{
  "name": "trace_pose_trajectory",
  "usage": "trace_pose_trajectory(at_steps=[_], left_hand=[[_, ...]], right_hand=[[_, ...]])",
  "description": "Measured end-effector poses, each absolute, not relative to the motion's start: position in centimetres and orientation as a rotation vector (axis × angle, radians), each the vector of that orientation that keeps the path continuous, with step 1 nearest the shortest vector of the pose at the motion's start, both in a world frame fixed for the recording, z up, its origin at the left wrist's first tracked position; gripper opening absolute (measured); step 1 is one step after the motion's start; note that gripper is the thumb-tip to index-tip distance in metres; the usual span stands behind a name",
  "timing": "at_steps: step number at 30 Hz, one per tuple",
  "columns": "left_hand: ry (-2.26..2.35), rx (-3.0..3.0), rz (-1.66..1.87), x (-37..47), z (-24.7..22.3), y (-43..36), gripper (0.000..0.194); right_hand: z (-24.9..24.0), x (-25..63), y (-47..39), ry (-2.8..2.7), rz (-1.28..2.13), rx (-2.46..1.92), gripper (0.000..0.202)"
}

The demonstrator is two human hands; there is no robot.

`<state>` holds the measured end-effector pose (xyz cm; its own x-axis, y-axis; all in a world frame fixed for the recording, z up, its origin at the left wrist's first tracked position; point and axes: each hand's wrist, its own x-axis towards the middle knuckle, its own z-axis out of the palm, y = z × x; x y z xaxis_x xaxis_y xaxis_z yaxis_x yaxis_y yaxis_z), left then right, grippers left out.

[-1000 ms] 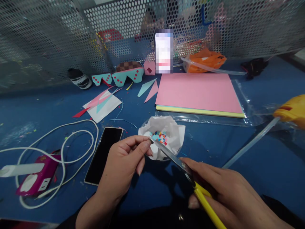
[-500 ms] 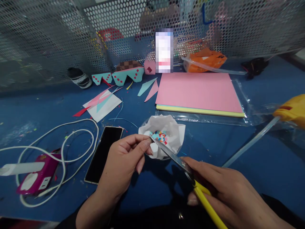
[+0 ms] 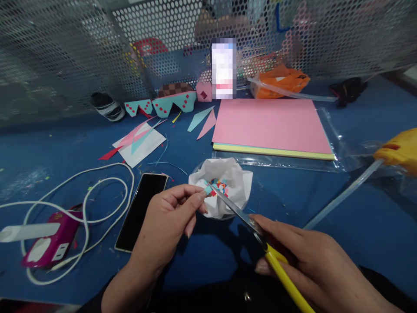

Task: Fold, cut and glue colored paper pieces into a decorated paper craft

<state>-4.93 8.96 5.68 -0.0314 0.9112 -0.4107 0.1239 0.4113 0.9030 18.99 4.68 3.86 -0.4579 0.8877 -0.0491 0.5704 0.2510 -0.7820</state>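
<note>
Between thumb and forefinger my left hand (image 3: 179,208) pinches a small light-blue paper piece (image 3: 207,189). My right hand (image 3: 302,252) is closed around the yellow handles of a pair of scissors (image 3: 239,211). The blades point up and left, and their tips lie close by the paper piece. Right under the tips sits a bowl lined with crumpled white paper (image 3: 239,178). Small cut paper bits (image 3: 221,186) in blue, red, orange and white lie inside it.
Behind the bowl lies a stack of coloured paper (image 3: 270,126), pink on top. Left are a dark phone (image 3: 141,213), a white cable (image 3: 86,204) and a magenta power adapter (image 3: 52,239). Blue paper masks (image 3: 174,104) stand near the mesh panel (image 3: 176,26). A yellow glue gun (image 3: 399,150) lies right.
The scissor tips have shifted slightly off my left fingertips, and the light-blue piece between those fingers now shows more plainly. Both hands stay in nearly the same place.
</note>
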Motion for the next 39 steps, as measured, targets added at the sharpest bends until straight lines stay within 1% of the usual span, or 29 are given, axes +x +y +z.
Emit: trace_pose_trajectory(at_steps=[6,8,10,12,16,23,39], left_hand=[[1.48,0.959,0.871,-4.92,5.85,8.96,0.02],[1.476,0.939,0.901,-4.83,5.95,8.96,0.021],[1.473,0.917,0.931,-4.7,6.03,8.97,0.02],[1.471,0.904,0.951,-4.57,6.04,8.97,0.019],[1.452,0.905,0.946,-4.4,5.91,8.88,0.018],[1.443,0.904,0.928,-4.54,5.57,8.6,0.02],[1.446,0.936,0.894,-4.47,5.72,8.85,0.018]], right_hand=[[4.1,18.82,4.41,-2.056,1.158,-1.365,0.03],[4.06,18.75,4.4,-2.057,1.136,-1.384,0.04],[3.97,18.71,4.42,-2.061,1.086,-1.391,0.055],[3.91,18.72,4.45,-2.073,1.04,-1.394,0.062],[4.04,18.77,4.53,-2.132,1.014,-1.367,0.059],[4.14,18.66,4.7,-2.206,0.994,-1.292,0.04],[4.03,18.58,4.73,-2.202,1.01,-1.291,0.035]])
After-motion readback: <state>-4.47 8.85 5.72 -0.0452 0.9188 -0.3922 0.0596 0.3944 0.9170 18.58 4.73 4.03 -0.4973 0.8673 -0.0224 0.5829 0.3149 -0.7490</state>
